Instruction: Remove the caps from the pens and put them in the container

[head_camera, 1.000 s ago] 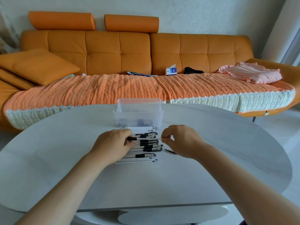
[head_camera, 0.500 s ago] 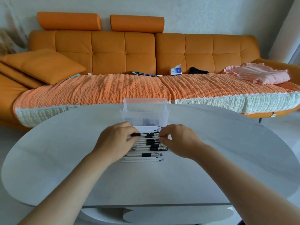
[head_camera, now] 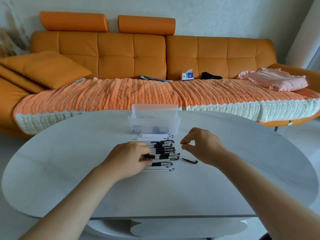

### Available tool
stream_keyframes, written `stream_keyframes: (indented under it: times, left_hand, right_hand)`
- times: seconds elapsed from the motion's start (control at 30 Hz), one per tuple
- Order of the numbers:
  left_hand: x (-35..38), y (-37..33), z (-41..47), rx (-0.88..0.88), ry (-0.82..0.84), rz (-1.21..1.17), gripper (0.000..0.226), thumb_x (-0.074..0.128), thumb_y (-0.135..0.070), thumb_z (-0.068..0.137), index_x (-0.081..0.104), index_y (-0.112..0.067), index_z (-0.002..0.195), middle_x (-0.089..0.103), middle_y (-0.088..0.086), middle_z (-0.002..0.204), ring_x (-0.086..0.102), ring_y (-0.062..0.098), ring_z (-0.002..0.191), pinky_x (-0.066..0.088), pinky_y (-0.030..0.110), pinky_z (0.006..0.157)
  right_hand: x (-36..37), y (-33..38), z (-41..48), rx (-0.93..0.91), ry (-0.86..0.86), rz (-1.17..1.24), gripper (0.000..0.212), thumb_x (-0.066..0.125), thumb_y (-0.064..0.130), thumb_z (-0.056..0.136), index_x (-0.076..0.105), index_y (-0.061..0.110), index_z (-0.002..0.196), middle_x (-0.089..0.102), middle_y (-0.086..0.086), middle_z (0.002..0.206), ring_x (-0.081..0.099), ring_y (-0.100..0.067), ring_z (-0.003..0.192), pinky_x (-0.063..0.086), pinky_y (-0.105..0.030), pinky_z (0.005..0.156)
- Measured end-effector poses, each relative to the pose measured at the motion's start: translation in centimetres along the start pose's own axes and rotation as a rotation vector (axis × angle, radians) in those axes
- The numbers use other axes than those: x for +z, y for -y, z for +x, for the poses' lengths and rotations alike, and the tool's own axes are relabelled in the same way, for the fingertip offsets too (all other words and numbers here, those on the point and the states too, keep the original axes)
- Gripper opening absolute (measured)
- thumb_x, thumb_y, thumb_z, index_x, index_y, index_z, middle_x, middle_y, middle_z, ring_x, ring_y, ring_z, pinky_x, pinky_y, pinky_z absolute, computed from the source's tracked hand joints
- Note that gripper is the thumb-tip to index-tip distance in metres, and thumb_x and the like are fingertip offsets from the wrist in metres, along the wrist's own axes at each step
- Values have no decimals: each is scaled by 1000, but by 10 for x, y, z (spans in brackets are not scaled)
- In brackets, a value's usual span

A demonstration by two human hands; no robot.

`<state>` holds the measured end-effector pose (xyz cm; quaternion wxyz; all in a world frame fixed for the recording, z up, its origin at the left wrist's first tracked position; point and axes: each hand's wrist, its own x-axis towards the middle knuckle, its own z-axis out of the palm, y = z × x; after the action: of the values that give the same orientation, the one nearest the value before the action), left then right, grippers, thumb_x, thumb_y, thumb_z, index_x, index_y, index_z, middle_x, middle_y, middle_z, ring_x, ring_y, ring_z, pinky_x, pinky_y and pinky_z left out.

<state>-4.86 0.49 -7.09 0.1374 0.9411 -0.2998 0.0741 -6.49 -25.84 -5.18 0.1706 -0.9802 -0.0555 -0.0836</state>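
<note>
A pile of several white pens (head_camera: 161, 149) with black grips lies in the middle of the white table (head_camera: 69, 170), just in front of a clear plastic container (head_camera: 154, 121). My left hand (head_camera: 129, 159) rests on the left side of the pile and grips one pen (head_camera: 150, 156) by its barrel. My right hand (head_camera: 203, 146) hovers to the right of the pile, its thumb and forefinger pinching what looks like a small clear pen cap (head_camera: 183, 146). A black clip piece (head_camera: 189, 160) lies on the table below that hand.
The container holds a few dark items at its bottom. Behind the table stands an orange sofa (head_camera: 131, 58) with a woven throw, a cushion (head_camera: 45, 68), a tissue box (head_camera: 187, 76) and a pink cloth (head_camera: 275, 78).
My right hand has pulled away to the right from the pen that both hands held. My left hand keeps the pen. The view shifted slightly.
</note>
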Motion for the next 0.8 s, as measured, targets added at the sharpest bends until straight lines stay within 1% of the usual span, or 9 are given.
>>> stream_keyframes:
  times: [0.1,0.17,0.2,0.3,0.43,0.53,0.6,0.7,0.8]
  left_hand:
    - [2,-4,-2,16,68,1,15,66,-45,83,68,-34,93,61,-18,88,53,1,83,42,19,68]
    - [4,-5,-3,15,115,-11,15,67,-46,79,67,-35,89,62,-21,85,53,-1,82,40,17,66]
    - [4,-5,-3,9,137,-20,14,68,-46,78,67,-36,88,62,-23,84,54,-2,82,40,17,66]
    - [4,-6,-2,-3,163,-27,13,68,-46,76,66,-37,86,62,-25,84,55,-3,82,42,18,68]
    - [5,-9,0,-10,137,-13,21,69,-47,74,66,-36,92,60,-22,89,52,-2,83,38,13,66]
    - [6,-10,2,-11,132,-33,27,70,-49,74,62,-40,99,60,-24,97,53,-4,90,44,19,77]
    - [7,-9,3,-9,131,-32,27,70,-48,75,60,-40,100,60,-24,100,53,-3,92,44,21,78]
    - [7,-9,6,-6,138,-30,29,69,-48,75,59,-41,101,59,-24,103,53,-2,95,43,21,77]
    - [6,-7,9,-24,139,-40,30,68,-53,75,58,-41,100,59,-23,102,53,-1,93,44,23,77]
  right_hand:
    - [5,-11,0,83,47,6,18,64,35,93,71,36,109,62,13,107,56,-9,89,44,-25,68]
    - [8,-14,1,112,92,18,21,63,37,93,67,36,114,65,14,104,58,-7,87,42,-23,63]
    - [9,-14,1,121,102,21,20,63,38,93,66,36,112,66,15,101,59,-7,86,43,-22,63]
    - [14,-16,4,137,101,22,8,65,38,90,67,35,97,66,15,98,61,-7,83,51,-25,68]
    - [19,-16,10,123,162,6,8,66,36,89,72,35,93,65,14,99,62,-9,86,52,-25,70]
    - [20,-16,16,110,191,19,13,65,34,88,73,36,98,64,15,101,61,-8,87,51,-23,70]
    - [18,-15,20,108,209,20,18,64,36,89,72,36,105,64,14,104,61,-8,87,50,-23,69]
    - [17,-11,27,106,175,46,24,60,35,94,68,33,116,65,11,113,61,-10,95,52,-26,81]
    - [20,-3,38,63,77,37,22,55,30,98,67,32,117,65,11,118,57,-8,92,48,-25,76]
